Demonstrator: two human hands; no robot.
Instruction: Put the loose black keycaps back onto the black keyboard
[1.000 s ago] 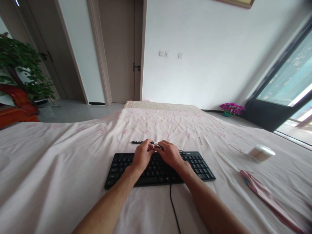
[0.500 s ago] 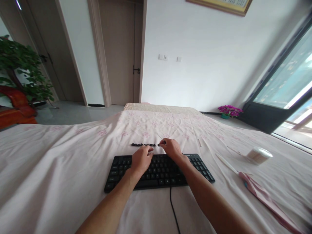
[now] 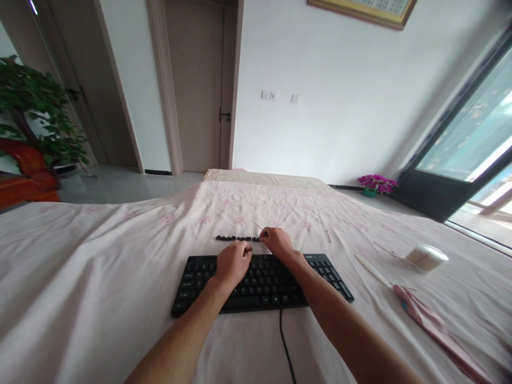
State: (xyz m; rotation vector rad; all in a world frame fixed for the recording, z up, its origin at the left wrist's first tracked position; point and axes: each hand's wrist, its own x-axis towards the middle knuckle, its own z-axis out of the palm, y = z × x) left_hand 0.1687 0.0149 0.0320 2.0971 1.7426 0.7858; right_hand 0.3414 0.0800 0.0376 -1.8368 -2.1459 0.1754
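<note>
A black keyboard (image 3: 256,282) lies on the pink-flowered cloth, under both my forearms. Beyond its back edge, small black keycaps (image 3: 228,238) stand in a row. My left hand (image 3: 235,261) is over the keyboard's back edge, close to the row, its fingers curled together; their tips are too small to show what they hold, if anything. To its right, my right hand (image 3: 278,240) is closed with a thin white cotton swab (image 3: 258,226) sticking out from the fingers. Its fingertips are at the right end of the row, by a keycap (image 3: 256,239).
On the right stands a clear tub of cotton swabs (image 3: 426,258), with loose swabs lying near it. A white stick-like tool (image 3: 372,269) and a pink cloth (image 3: 436,330) lie in front. The keyboard's cable (image 3: 285,344) runs towards me.
My right hand has moved slightly left, bringing the keycap at its fingertips up to the row's right end. My left hand has barely moved.
</note>
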